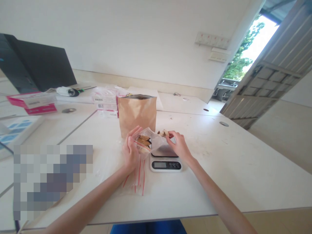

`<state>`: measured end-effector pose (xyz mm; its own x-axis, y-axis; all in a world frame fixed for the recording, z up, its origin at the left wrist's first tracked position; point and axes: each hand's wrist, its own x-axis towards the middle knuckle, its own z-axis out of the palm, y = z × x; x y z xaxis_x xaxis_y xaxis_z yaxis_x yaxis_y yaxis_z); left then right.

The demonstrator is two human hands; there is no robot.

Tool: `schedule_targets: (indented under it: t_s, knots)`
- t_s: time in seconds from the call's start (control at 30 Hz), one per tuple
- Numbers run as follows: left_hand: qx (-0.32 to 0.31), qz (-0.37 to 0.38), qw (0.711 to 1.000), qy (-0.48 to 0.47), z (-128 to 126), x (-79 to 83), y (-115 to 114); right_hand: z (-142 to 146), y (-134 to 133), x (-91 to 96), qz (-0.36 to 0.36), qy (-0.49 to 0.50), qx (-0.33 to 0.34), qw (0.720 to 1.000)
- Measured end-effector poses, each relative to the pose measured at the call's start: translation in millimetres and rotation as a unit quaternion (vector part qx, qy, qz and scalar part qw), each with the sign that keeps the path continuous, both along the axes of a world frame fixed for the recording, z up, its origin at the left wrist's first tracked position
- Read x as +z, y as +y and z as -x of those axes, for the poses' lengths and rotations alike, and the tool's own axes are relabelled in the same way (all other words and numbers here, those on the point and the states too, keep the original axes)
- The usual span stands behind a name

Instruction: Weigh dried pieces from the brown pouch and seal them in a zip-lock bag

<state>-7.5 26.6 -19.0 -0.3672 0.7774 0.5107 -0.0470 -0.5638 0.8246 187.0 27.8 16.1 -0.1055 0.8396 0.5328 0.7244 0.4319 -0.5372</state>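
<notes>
My left hand (131,150) is closed around a clear zip bag (156,141) with a red seal line. Brown and dark dried pieces (144,140), perhaps dried mushroom slices, lie inside it. My right hand (179,145) pinches a pale piece with dark edges (163,133) close to the bag's mouth, above a kitchen scale (166,165). The scale's display is too blurred to read. Behind the bag stands an open brown paper pouch (137,113). Several flat zip bags (140,178) with red lines lie on the table below my left hand.
Pink-and-white boxes (105,101) are stacked behind the pouch, and more pink boxes (40,103) lie at left. A black computer case (46,65) and a white camera-like device (66,91) stand farther back. The white table (231,175) has a round cable hole (224,123) at right.
</notes>
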Motion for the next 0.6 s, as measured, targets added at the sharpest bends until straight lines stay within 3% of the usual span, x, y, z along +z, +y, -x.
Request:
schedule_targets:
  t_s: [0.13, 0.23, 0.3, 0.37, 0.43, 0.6]
  knots:
    - [-0.028, 0.017, 0.999, -0.029, -1, 3.0, -3, 13, -15, 24.6, -0.092, 0.228, -0.048, 0.968]
    - [-0.035, 0.014, 0.999, -0.039, -2, 5.1, -5, 32, -26, 39.8, -0.137, 0.313, -0.036, 0.939]
    - [-0.036, 0.013, 0.998, -0.043, -2, 7.0, -6, 43, -30, 45.5, -0.104, 0.251, 0.016, 0.962]
    - [-0.031, 0.020, 0.998, -0.044, -2, 9.5, -8, 49, -33, 47.6, -0.062, 0.128, 0.061, 0.988]
    - [-0.028, 0.030, 0.998, -0.053, -2, 12.6, -9, 49, -36, 46.2, -0.054, 0.050, 0.063, 0.995]
    - [-0.022, 0.040, 0.995, -0.089, 0, 20.0, -9, 38, -52, 28.0, -0.030, 0.109, 0.011, 0.994]
